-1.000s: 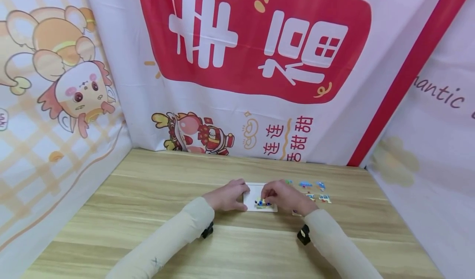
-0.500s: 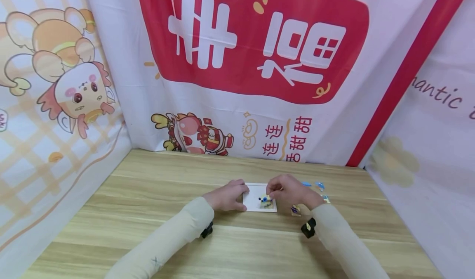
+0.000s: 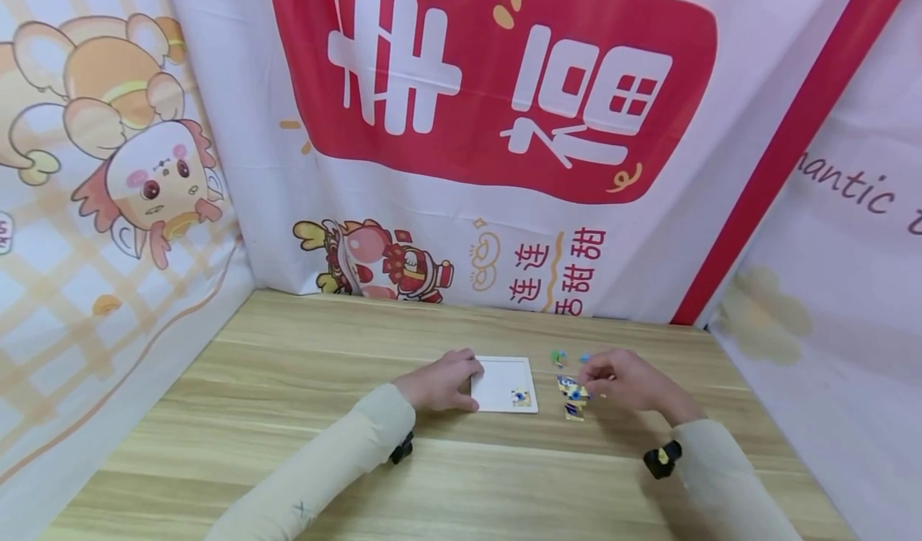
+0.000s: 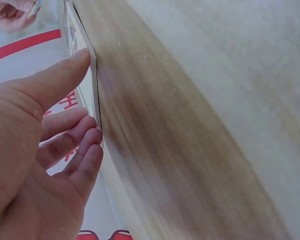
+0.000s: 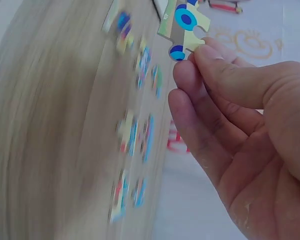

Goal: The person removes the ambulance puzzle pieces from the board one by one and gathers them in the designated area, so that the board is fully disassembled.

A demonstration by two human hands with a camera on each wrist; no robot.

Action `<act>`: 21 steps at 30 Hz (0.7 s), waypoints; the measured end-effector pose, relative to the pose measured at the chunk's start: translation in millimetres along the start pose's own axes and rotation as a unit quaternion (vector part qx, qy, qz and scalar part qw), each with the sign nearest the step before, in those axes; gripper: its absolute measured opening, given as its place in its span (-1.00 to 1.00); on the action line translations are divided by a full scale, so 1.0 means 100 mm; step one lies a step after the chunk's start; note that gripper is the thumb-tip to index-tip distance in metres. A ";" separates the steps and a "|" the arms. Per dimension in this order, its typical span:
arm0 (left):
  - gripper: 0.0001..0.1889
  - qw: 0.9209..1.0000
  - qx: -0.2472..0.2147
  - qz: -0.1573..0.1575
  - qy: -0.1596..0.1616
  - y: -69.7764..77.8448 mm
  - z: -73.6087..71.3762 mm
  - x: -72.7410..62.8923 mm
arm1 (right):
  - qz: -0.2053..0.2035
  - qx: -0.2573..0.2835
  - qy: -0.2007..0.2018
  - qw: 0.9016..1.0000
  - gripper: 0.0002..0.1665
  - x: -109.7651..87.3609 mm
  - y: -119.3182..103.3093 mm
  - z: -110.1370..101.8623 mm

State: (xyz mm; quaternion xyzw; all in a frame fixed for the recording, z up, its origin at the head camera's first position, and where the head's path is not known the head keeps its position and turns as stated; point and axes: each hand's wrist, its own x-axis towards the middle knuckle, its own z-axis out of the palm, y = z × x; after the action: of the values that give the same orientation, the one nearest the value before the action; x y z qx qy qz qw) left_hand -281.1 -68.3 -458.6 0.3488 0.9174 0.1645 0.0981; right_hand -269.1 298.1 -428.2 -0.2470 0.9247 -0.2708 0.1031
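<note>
A shallow white puzzle tray lies on the table, with one yellow and blue jigsaw piece in its near right corner. My left hand grips the tray's left side; in the left wrist view the thumb and curled fingertips are at its edge. To the right of the tray, my right hand pinches another jigsaw piece, yellow with blue circles, between thumb and forefinger. That piece is held up above loose ones in the right wrist view.
Several loose jigsaw pieces lie in rows right of the tray, some hidden behind my right hand in the head view. The wooden table is bounded by printed cloth walls at the back and sides.
My right hand has lifted a jigsaw piece out of the tray and carried it right, over the loose pieces. One piece stays in the tray. The left hand has stayed at the tray's left side.
</note>
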 end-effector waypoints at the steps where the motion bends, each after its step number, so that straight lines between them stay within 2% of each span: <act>1: -0.38 1.000 0.000 0.002 0.001 0.00 0.00 0.00 | 0.006 -0.002 0.000 1.000 -0.85 -0.04 0.04 -0.02; 5: -0.38 1.000 -0.001 0.001 0.000 0.01 0.00 -0.01 | 0.022 -0.005 -0.008 1.000 -0.82 -0.19 0.15 -0.07; 10: -0.38 1.000 0.002 -0.003 -0.004 0.02 -0.02 -0.02 | 0.009 -0.004 -0.030 0.999 -0.82 -0.29 0.25 -0.09; 13: -0.38 1.000 0.002 -0.004 -0.005 0.02 -0.02 -0.03 | -0.003 0.000 -0.036 0.999 -0.85 -0.31 0.29 -0.08; 21: -0.38 1.000 0.002 -0.009 -0.003 0.02 -0.01 -0.03 | 0.027 -0.012 -0.031 0.999 -0.86 -0.27 0.38 -0.02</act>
State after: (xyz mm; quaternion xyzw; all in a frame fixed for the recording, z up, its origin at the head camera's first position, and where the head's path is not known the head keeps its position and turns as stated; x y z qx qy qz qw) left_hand -277.5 -69.0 -456.5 0.3411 0.9205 0.1609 0.1018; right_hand -261.4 340.7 -445.6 -0.2318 0.9304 -0.2489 0.1364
